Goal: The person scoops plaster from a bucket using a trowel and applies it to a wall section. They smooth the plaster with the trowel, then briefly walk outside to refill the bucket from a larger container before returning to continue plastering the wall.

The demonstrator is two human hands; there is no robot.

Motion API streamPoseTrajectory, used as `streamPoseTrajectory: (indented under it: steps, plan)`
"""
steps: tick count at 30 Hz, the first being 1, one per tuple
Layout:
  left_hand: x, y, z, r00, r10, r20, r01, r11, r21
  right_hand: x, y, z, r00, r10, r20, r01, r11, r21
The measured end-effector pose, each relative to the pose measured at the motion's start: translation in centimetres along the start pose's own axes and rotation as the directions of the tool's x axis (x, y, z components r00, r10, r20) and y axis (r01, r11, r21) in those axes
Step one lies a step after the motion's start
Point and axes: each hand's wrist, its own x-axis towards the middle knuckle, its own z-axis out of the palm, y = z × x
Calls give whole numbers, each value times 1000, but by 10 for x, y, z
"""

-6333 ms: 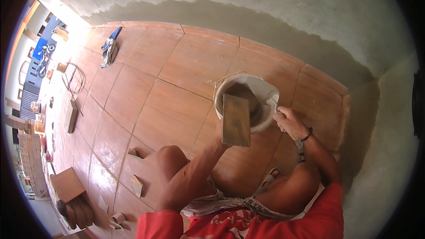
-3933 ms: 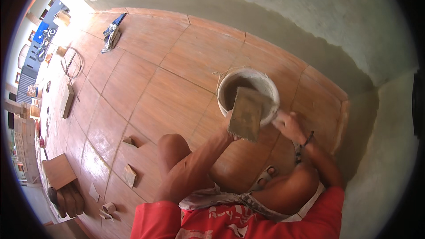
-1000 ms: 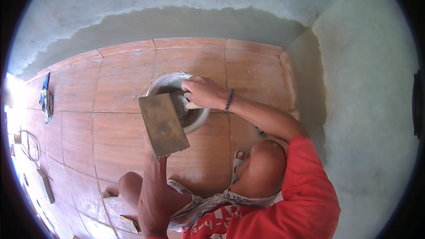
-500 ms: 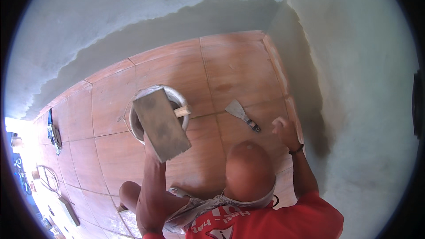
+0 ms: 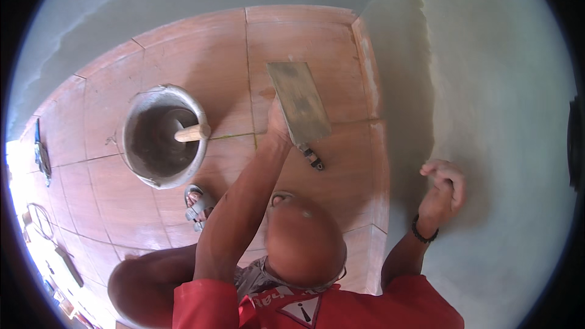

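My left hand (image 5: 278, 120) grips a flat rectangular plastering trowel (image 5: 298, 99), its face smeared with grey. The hand's fingers are mostly hidden behind it. Below the trowel's lower edge shows the black handle of a putty knife (image 5: 313, 158) on the tiled floor; its blade is covered from sight. My right hand (image 5: 443, 192), a dark beaded bracelet at the wrist, is raised by the right wall. Its fingers are loosely bent and apart, with nothing visible in them. To the left stands a grey-stained bucket (image 5: 129, 140) with a wooden-handled tool (image 5: 192, 133) leaning inside.
Walls (image 5: 499, 85) with darker, damp-looking lower bands meet at the far right corner. Reddish tiles (image 5: 213, 55) cover the floor and skirting. A sandalled foot (image 5: 198, 207) rests below the bucket. A cable loop (image 5: 40, 222) and a dark board (image 5: 68, 267) lie at far left.
My left hand has carried the trowel from over the bucket rightward to above the putty knife. My right hand has moved right to the wall, its fingers loosening. The view has shifted.
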Motion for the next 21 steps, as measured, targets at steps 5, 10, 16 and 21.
streamPoseTrajectory:
  steps: [5, 10, 16, 21]
  plan:
    - [25, -40, -13, 990, -136, -35, 133, 989, -64, 4, -18, -79, 957, -281, 67, 284, 877, -388]
    - [63, -53, -17, 971, -187, -146, 182, 982, -47, 28, -107, -152, 822, -565, 70, 372, 440, -817]
    - [128, -96, -13, 992, -128, -10, 128, 992, -14, 82, -192, -214, 779, -378, 500, 111, -702, -704]
    - [171, -91, -20, 997, -69, -46, 67, 996, -52, 88, -156, -183, 864, -248, 438, 117, -747, -654]
